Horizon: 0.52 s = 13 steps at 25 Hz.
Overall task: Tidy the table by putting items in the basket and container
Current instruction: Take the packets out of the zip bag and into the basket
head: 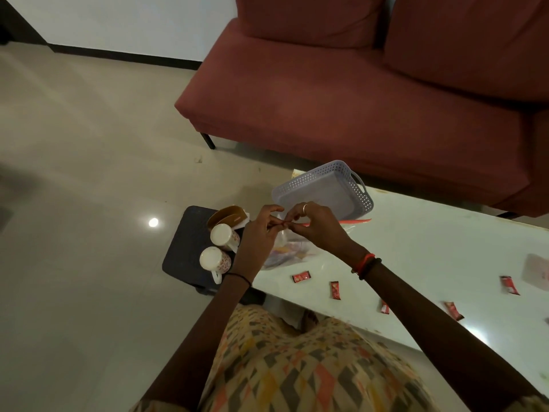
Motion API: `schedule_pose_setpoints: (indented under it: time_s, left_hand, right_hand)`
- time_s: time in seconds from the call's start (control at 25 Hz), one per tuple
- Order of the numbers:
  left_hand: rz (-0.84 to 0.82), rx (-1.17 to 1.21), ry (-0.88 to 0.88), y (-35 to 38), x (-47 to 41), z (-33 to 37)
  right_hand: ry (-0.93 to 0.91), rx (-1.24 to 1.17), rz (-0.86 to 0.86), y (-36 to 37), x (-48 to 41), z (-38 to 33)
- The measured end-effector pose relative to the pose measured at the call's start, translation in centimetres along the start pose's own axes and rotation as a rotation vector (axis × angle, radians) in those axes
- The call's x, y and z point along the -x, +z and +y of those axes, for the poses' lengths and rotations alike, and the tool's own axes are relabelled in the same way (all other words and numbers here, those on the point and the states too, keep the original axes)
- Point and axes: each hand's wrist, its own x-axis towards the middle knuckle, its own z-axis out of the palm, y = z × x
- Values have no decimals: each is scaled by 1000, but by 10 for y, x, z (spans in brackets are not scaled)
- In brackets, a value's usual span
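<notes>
Over the left end of the white table (416, 251), my left hand (261, 233) and my right hand (315, 227) both pinch the red zip strip of a clear plastic bag (294, 251). The strip runs off to the right, and the bag hangs below my fingers with pale items inside. Just behind my hands stands a grey perforated basket (323, 191) that looks empty. Several small red sachets (301, 276) lie scattered on the table toward the right.
A dark stool (184, 248) left of the table carries two white floral mugs (222, 236) and a brown holder (225, 215). A red sofa (371, 99) stands behind the table. A pale pink packet (534, 272) lies at the far right.
</notes>
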Motion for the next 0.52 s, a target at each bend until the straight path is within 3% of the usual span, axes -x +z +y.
schedule_pose_setpoints:
  time_s: [0.32,0.52]
  left_hand:
    - [4,-6,-38,-13,10,-5]
    - [61,33,-28,-24,8,-4]
  right_hand:
    - [-69,201,-90,-5,1,12]
    - [-11,266,-94,-24,10,43]
